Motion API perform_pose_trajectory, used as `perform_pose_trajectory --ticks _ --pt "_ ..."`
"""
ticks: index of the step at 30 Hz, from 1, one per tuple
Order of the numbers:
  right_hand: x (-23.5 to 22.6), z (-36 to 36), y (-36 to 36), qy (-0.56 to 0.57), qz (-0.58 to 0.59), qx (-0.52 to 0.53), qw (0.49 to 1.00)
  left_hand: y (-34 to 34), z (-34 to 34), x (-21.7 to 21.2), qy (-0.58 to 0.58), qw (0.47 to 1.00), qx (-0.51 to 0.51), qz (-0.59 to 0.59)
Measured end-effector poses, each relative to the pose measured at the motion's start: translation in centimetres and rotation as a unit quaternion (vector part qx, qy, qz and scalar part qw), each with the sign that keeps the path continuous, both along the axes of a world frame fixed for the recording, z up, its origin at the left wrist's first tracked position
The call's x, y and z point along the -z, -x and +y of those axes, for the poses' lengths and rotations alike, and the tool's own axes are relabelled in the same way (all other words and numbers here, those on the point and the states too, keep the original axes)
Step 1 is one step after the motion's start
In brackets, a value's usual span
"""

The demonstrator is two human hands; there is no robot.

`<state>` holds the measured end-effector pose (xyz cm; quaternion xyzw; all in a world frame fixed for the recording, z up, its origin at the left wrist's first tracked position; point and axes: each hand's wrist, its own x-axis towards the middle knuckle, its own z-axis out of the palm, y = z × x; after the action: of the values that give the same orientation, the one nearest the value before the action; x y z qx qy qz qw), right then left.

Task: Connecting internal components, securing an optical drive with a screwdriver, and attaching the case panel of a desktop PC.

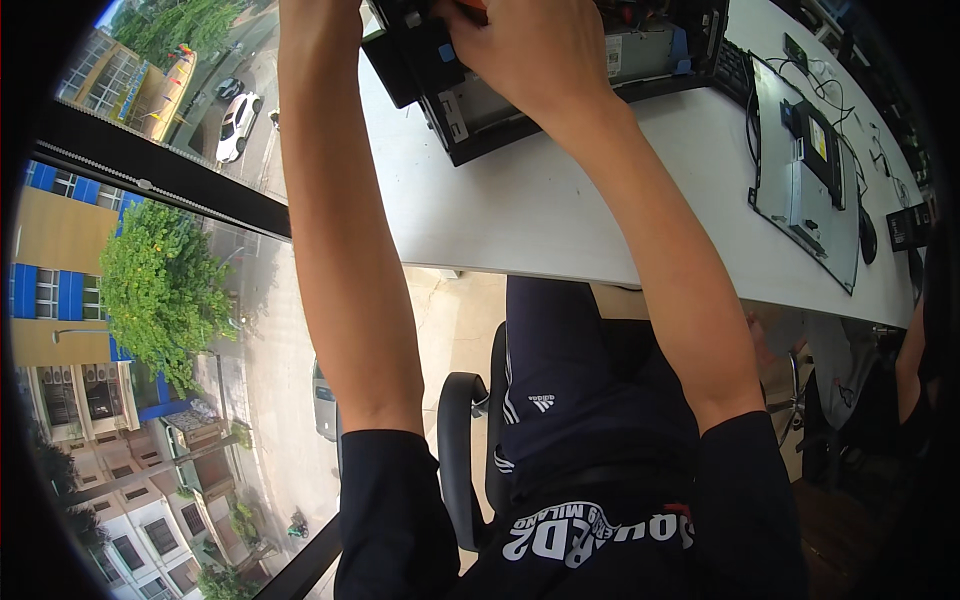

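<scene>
Open computer case (560, 75) under both hands

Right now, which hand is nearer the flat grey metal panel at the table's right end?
Right. The right hand rests on the open computer case, toward the grey panel; the left hand's forearm lies farther left.

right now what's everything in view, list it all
computer case: 1, black and grey, opened, far edge of table under both hands
table: 1, white, across the top
flat metal panel with drive: 1, grey and black, right part of table
cables: several, black, far right
office chair: 1, black, below table
window: 1, left, street and buildings below
left hand: top edge, cut off
right hand: on the case
</scene>
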<state>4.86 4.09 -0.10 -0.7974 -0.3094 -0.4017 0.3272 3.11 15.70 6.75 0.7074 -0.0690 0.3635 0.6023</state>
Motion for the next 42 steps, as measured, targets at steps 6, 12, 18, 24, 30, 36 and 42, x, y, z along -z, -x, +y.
perform_pose_trajectory --ticks 6,12,18,24,30,36,42 --pt "0.7 -0.1 -0.3 -0.063 -0.040 -0.038 0.996 0.8 -0.4 0.3 -0.014 0.999 0.009 -0.034" --pt "1.0 -1.5 -0.9 -0.057 -0.059 -0.011 0.997 -2.1 -0.3 -0.8 0.146 0.982 0.003 0.116" --pt "-1.4 -2.0 0.1 0.005 0.047 -0.062 0.997 0.7 -0.6 0.4 -0.018 0.999 0.014 -0.040" --pt "-2.7 -2.0 0.7 0.036 0.108 -0.022 0.993 -0.1 -0.3 0.2 0.004 1.000 -0.006 0.000" --pt "-3.1 -1.0 1.4 0.010 0.151 0.002 0.988 -1.1 0.5 -1.3 0.062 0.994 -0.054 0.078" --pt "-2.9 -1.2 0.6 0.023 0.149 0.015 0.988 -1.7 1.0 -0.3 0.024 0.999 0.027 0.010" --pt "-4.2 -0.7 2.2 0.019 0.220 0.036 0.975 -0.2 0.3 -0.2 0.031 0.999 0.001 0.012"
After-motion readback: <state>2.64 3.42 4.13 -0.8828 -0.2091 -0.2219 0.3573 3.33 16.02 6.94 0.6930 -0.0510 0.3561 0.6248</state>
